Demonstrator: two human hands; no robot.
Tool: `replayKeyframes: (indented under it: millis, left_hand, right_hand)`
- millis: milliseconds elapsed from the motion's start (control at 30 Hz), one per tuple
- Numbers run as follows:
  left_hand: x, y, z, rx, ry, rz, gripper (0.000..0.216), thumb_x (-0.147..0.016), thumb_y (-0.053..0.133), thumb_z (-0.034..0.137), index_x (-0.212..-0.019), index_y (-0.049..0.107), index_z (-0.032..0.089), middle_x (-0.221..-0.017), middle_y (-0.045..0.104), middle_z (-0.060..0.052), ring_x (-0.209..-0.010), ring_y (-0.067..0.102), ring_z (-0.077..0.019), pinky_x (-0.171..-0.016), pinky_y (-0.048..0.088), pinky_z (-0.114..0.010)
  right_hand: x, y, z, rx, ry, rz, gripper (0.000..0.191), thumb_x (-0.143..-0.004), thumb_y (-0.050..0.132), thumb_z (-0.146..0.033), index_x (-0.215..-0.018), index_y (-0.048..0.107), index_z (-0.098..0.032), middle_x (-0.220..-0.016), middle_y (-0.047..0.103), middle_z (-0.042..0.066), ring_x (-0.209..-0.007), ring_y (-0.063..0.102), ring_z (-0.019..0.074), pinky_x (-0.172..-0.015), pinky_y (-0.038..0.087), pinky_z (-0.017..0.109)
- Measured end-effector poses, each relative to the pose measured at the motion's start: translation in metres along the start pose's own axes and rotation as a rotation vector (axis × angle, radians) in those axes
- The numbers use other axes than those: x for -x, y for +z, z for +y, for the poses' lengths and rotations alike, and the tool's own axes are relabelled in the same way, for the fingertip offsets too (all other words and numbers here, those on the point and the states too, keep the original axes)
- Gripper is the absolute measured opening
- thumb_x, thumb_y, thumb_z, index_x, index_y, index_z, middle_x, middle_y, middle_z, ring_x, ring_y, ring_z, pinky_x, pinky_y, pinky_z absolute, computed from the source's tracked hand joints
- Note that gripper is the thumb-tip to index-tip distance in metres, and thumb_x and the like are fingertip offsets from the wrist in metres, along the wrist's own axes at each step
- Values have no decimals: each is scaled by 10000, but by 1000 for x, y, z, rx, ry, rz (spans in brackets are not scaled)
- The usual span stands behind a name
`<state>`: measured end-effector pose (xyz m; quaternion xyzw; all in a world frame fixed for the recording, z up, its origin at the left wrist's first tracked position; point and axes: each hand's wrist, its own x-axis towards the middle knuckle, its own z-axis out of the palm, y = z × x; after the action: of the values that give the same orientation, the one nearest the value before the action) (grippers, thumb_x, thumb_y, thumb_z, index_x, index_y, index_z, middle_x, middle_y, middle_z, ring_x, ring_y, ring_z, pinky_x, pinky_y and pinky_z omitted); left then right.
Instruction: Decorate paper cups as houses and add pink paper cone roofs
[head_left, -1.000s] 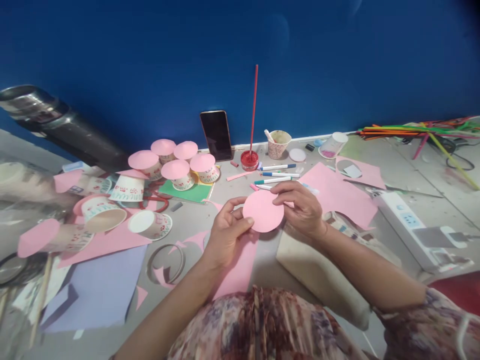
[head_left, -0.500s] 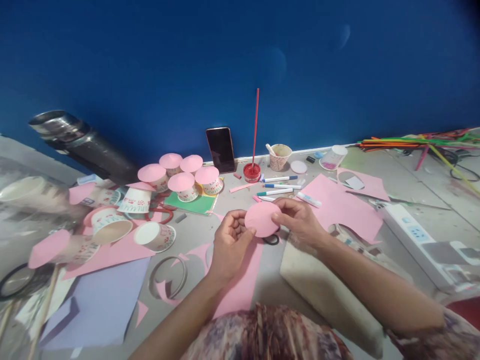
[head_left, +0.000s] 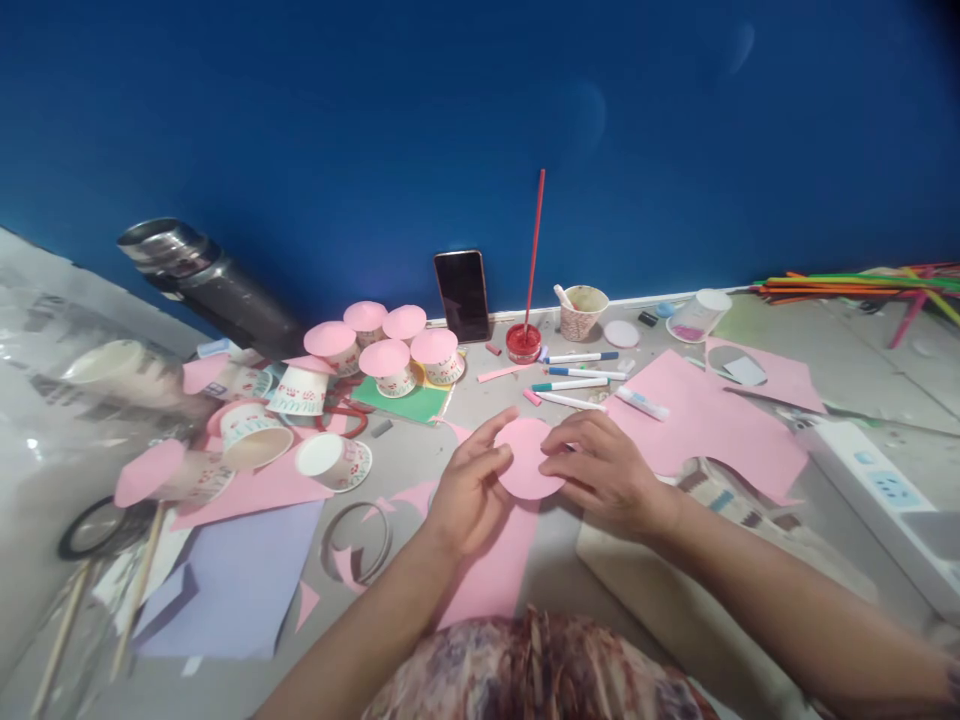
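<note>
A round pink paper disc (head_left: 529,462) is held up between both hands over the table. My left hand (head_left: 474,485) pinches its left edge, thumb on the near face. On the right edge, my right hand (head_left: 604,465) grips the disc with thumb and bent fingers. Below it lies a pink paper sheet (head_left: 491,570). To the left stand several small paper cups with pink paper tops (head_left: 386,356); other cups lie on their sides, such as a white-mouthed cup (head_left: 334,462).
Markers (head_left: 574,385), a red pot with a red stick (head_left: 523,343) and a phone (head_left: 462,295) are along the wall. Cut pink paper (head_left: 709,420) and a power strip (head_left: 885,490) lie right. A metal flask (head_left: 217,290), lilac paper (head_left: 240,590) and a tape ring (head_left: 356,540) are left.
The view has turned left, so the scene shifts right. The disc is slightly lower and tilted differently; the right fingers have shifted along its edge and my left index finger has straightened.
</note>
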<state>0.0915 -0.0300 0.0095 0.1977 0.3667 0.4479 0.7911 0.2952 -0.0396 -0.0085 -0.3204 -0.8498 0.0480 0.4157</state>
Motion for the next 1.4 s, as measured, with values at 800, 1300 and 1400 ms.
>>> replayKeyframes:
  millis: [800,1300,1400]
  left_hand:
    - [4,-3,-14,-555,126,-46,648,-717,886,227,-1331,688,171,-1247,741,-105,-981,718,-207,-852,614,-297]
    - [5,5,-18,-522,39,-79,404,-779,784,226,-1167,716,138,-892,793,-58,-643,760,-181,-708,638,-323]
    - [5,7,-18,-511,35,-78,402,-772,783,227,-1154,709,131,-827,782,-44,-623,755,-185,-714,644,-337]
  right_hand:
    - [1,13,-2,-234,619,6,213,-858,727,-263,-749,548,-230,-892,703,50,-831,643,204,-720,476,326]
    - [-8,10,-10,-207,933,-117,199,-801,704,-364,-719,583,-228,-667,597,-29,-625,512,146,-608,369,277]
    - [-9,9,-10,-198,943,-130,211,-800,702,-380,-721,580,-226,-669,600,-30,-618,503,143,-609,363,277]
